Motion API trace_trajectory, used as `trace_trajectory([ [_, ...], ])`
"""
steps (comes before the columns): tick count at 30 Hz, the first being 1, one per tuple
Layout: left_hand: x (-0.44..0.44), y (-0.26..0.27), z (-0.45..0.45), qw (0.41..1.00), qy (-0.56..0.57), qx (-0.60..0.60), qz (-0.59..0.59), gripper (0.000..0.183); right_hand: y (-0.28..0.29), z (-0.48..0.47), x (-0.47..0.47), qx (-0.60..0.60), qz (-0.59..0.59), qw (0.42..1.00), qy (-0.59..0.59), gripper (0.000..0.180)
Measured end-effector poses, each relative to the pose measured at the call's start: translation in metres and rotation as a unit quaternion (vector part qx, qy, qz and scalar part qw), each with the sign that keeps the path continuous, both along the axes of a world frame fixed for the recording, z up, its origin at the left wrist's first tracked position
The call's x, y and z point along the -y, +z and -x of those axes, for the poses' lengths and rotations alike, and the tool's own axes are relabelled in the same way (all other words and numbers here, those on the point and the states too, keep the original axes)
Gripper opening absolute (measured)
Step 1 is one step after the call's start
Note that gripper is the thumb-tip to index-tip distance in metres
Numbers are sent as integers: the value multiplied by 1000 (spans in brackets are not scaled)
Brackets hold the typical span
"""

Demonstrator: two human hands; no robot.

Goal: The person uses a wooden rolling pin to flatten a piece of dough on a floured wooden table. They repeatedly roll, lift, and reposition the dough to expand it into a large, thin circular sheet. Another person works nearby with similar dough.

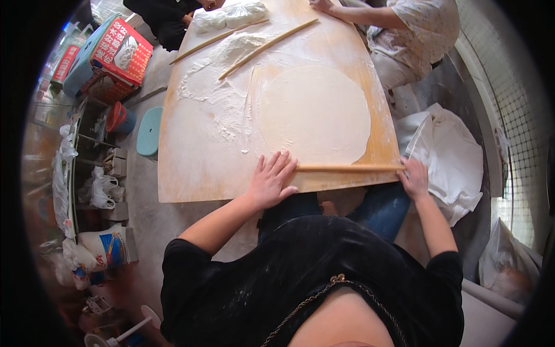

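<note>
A large, thin, rounded sheet of dough lies flat on the floured wooden board. Along the near edge of the board runs a wooden rolling pin, just below the dough. My left hand rests palm down at the pin's left end, its fingers spread; whether it grips the pin is hidden. At the board's near right corner, my right hand has its fingers closed around the pin's right end. Loose flour covers the board left of the dough.
Two more rolling pins lie across the board's far part, near plastic-wrapped dough. One person sits at the far right, another at the far left. A teal stool stands left, a white sack right.
</note>
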State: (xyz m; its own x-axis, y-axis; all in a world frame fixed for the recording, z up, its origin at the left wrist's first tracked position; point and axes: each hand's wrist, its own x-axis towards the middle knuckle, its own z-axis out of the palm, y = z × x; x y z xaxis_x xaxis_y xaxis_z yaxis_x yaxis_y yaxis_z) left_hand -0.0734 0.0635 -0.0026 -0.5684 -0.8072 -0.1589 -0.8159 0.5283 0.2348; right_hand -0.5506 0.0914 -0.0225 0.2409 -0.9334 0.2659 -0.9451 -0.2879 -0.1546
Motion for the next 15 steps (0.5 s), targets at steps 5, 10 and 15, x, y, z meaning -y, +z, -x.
trace_trajectory([
  [5, 68, -2, -2, 988, 88, -42, 123, 66, 7, -71, 16, 101, 61, 992, 38, 24],
  [10, 67, -11, -33, 988, 110, -34, 100, 72, 0, -135, -23, 147, 57, 987, 44, 19],
  [15, 54, -21, -64, 973, 164, -99, 127, 71, 20, -147, -35, 225, -63, 972, 1, 19],
])
